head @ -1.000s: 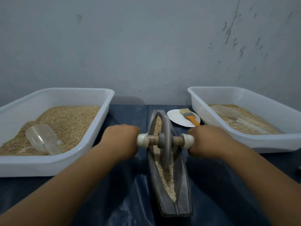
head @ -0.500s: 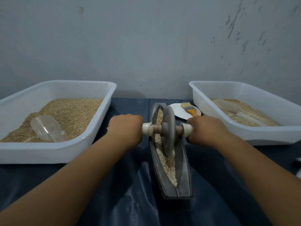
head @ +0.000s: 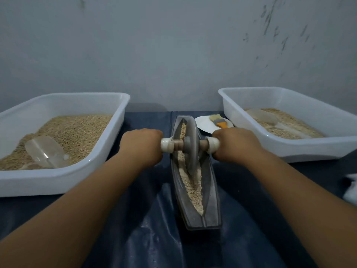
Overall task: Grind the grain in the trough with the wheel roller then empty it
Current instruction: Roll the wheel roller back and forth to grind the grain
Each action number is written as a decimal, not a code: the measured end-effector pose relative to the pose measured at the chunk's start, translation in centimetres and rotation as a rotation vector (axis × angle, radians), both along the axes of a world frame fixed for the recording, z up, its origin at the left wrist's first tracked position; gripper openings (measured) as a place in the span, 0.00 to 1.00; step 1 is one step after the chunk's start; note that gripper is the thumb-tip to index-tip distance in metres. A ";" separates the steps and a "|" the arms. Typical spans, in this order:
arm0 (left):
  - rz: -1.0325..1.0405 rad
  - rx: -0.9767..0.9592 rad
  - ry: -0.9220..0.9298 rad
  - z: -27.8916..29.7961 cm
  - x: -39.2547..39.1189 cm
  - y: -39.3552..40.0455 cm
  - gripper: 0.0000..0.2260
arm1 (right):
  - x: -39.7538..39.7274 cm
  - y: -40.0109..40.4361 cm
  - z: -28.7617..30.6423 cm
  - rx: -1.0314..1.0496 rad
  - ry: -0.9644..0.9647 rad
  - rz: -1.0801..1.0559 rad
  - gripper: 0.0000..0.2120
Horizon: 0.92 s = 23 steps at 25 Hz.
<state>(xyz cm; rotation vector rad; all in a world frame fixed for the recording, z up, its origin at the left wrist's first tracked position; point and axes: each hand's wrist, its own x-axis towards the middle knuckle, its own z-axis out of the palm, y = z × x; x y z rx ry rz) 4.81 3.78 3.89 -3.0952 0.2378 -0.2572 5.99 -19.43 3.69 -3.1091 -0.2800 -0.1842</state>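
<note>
Both hands (head: 141, 146) on unlabelled wheel roller (head: 190, 146)

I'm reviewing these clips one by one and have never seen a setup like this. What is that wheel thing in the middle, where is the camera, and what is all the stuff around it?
There is no machine here: a person works with bare hands, and the one camera sits on their head, looking forward and down. In the middle, on a dark blue table cover, stands a narrow grey boat-shaped trough with grain along its groove. A grey wheel roller stands upright in the groove. The left hand and the right hand each grip one end of its axle.

On each side is a white tub: the left tub and the right tub both hold grain and a clear plastic scoop. Behind the trough, a small white plate carries a brush with an orange handle.
</note>
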 end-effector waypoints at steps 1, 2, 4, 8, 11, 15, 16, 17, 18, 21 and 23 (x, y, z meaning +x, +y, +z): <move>0.002 0.000 0.017 0.3 0.2 -0.3 0.06 | 0.2 -0.1 0.1 0.015 0.030 0.008 0.07; 0.004 0.004 0.022 0.5 -0.1 -0.3 0.06 | 0.0 -0.4 0.2 0.034 0.067 0.029 0.08; -0.004 0.035 -0.028 0.1 -2.2 0.2 0.07 | -1.6 -1.3 0.6 0.073 0.165 0.076 0.09; -0.120 0.084 -0.286 -1.8 -5.3 1.8 0.11 | -4.4 -2.4 0.8 0.041 0.157 0.145 0.13; -0.030 0.024 -0.141 -1.3 -3.2 1.3 0.06 | -2.8 -1.1 0.5 -0.006 0.014 0.093 0.09; -0.007 -0.001 0.002 0.2 0.5 -0.3 0.05 | -0.2 0.3 0.2 0.028 0.040 0.017 0.11; -0.010 -0.011 0.016 0.5 0.3 -0.4 0.06 | -0.4 0.2 0.3 0.039 0.072 0.017 0.10; -0.015 -0.009 0.010 0.4 -0.5 -0.2 0.07 | -1.1 -0.2 0.4 0.052 0.102 0.020 0.10; -0.034 0.012 -0.043 0.1 -1.7 0.1 0.08 | -2.1 -0.8 0.4 0.064 0.128 0.030 0.10; -0.235 0.044 -0.374 -1.7 -5.7 1.2 0.15 | -5.4 -2.2 -0.2 0.027 0.067 0.093 0.12; -0.250 0.027 -0.406 -2.3 -6.1 1.7 0.17 | -5.9 -1.9 -0.5 -0.014 -0.030 0.081 0.11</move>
